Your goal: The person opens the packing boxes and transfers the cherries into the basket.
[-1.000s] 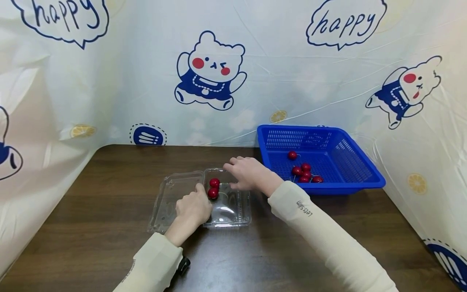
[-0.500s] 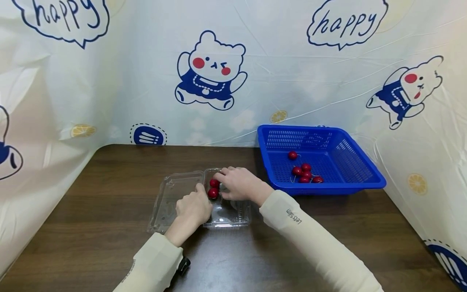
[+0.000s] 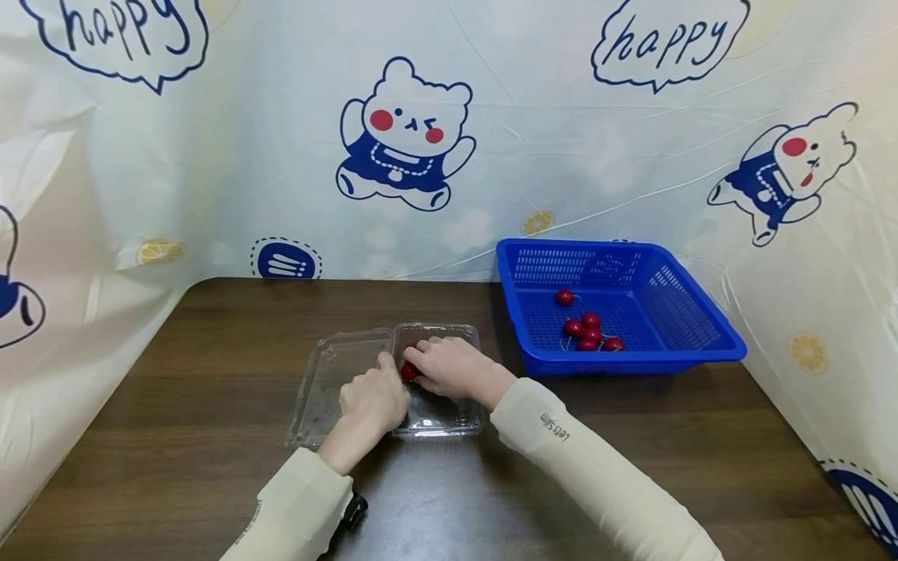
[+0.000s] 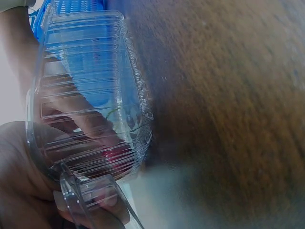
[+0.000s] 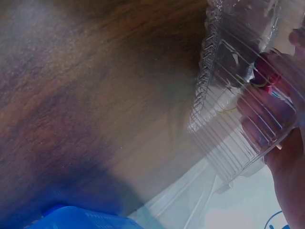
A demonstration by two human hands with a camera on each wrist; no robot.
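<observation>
A clear plastic clamshell container lies opened out on the table, its lid folded to the left. My left hand grips the container where lid and base meet, fingers curled round the plastic edge in the left wrist view. Two red cherries sit at the base's left side, partly covered by my right hand. The right fingers reach inside the base and pinch a cherry, whose green stem shows through the ribbed wall in the right wrist view.
A blue perforated basket stands at the back right, holding several red cherries with stems. The brown wooden table meets a printed curtain at the back and sides.
My right hand has moved left and down from the container's right part onto the cherries, its fingers closing in on them. The left hand keeps its place on the container.
</observation>
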